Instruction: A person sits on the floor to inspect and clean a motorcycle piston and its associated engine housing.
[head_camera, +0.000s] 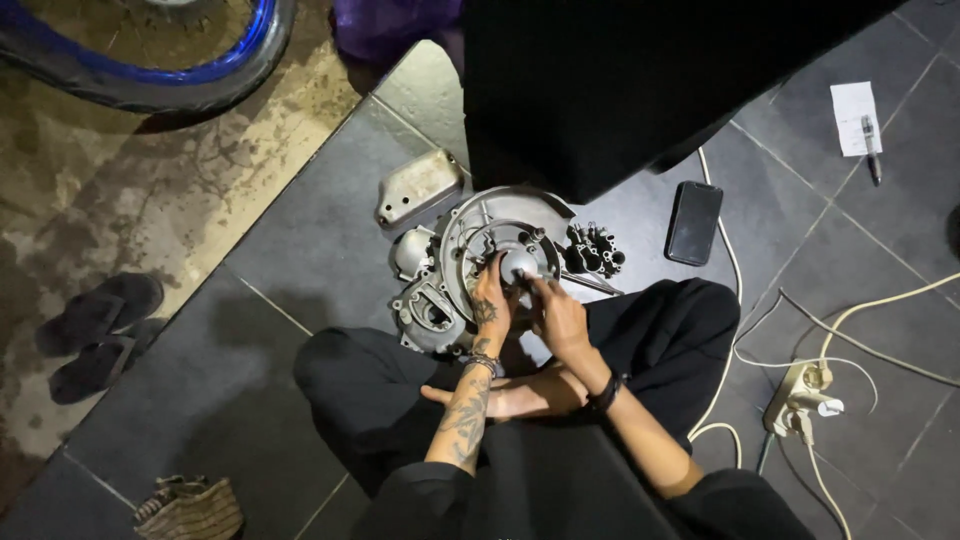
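dark grey tiled floor (250, 330) here, with a strip of stained bare concrete off to the left side, pretty dim lighting overall. the person sits cross-legged on the tiles and right in front of their legs is a silver engine case (470, 270), lying flat on the floor with a big round cover face up and a small hub in the middle of it.

left hand (489, 303) (tattooed, bracelet on the wrist) rests on the round cover with fingers curled against the hub, so its grip is closed on the engine case. right hand (557, 312) comes in from the other side, fingers pinched narrow around a small tool or part right at the hub; too small and dark to tell what exactly it is.

going outward: a loose silver cover plate (418, 186) lies just beyond the case to the upper left, and a dark cluster of small metal parts (594, 250) sits just beside the case on the right. a black phone (694, 222) lies face down further right, near a white cable (735, 290) that runs down to a power strip (800, 400). a slip of paper (855, 117) with a pen (871, 148) on it is in the upper right corner. over on the concrete there's a pair of dark sandals (95, 335), a blue-rimmed wheel (150, 60) up top, and a woven bag (190, 508) at the bottom edge.
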